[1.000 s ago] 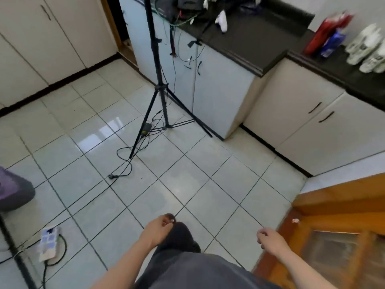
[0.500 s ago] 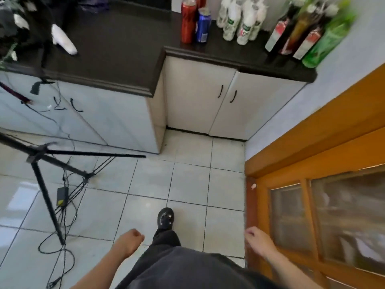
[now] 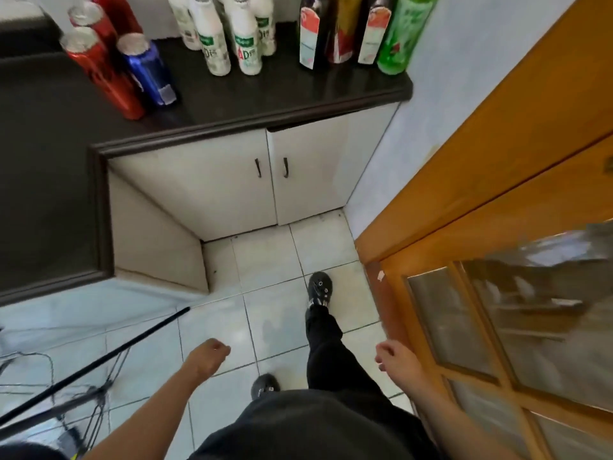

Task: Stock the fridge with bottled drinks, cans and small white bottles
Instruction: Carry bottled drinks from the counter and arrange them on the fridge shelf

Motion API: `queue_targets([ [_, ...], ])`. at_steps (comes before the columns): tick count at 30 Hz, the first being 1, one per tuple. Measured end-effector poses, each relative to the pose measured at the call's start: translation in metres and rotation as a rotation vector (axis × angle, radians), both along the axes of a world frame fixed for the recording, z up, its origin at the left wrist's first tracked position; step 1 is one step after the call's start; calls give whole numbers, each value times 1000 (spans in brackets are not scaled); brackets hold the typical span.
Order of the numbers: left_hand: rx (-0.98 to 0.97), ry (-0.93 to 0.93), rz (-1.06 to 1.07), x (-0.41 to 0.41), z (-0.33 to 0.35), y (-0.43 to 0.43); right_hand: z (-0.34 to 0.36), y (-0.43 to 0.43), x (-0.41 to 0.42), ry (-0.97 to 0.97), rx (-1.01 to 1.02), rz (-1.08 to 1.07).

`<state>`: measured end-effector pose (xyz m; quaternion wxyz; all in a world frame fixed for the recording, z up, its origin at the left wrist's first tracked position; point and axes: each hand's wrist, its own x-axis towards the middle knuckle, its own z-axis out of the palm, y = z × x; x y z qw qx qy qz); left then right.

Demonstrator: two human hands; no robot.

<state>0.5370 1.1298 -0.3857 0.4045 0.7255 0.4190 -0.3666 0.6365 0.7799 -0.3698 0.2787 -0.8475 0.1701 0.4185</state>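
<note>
On the dark countertop (image 3: 232, 104) ahead stand red cans (image 3: 99, 68), a blue can (image 3: 149, 71), several small white bottles (image 3: 232, 38) and tall bottled drinks, one of them a green bottle (image 3: 401, 34). My left hand (image 3: 207, 355) hangs low over the floor tiles, fingers loosely curled, holding nothing. Near the wooden door my right hand (image 3: 396, 358) is also empty, with relaxed fingers. Both hands are far below the counter. No fridge is in view.
White cabinet doors (image 3: 272, 180) with dark handles sit under the counter. A wooden door with glass panes (image 3: 497, 320) fills the right side. A black tripod leg (image 3: 99, 356) and cables lie on the tiled floor at left. My legs step forward.
The view has swung right and closer to the counter, so the cans and bottles now stand directly ahead. Both hands stay low and empty. My right foot has stepped forward.
</note>
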Motion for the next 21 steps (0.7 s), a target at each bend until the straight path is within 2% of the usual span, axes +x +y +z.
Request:
queue_targets([
  [8,-29,-93,35,180,31,-20,5,19,207,-39,32,90],
  [13,-60,-353,193,301,68,-14,25,67,333,-92,173,19],
  [17,-3,-582,307,363,100,-6,53,109,385,-188,328,-138],
  [21,-2,-832,379,432,128,10,84,142,423,-352,415,-127],
])
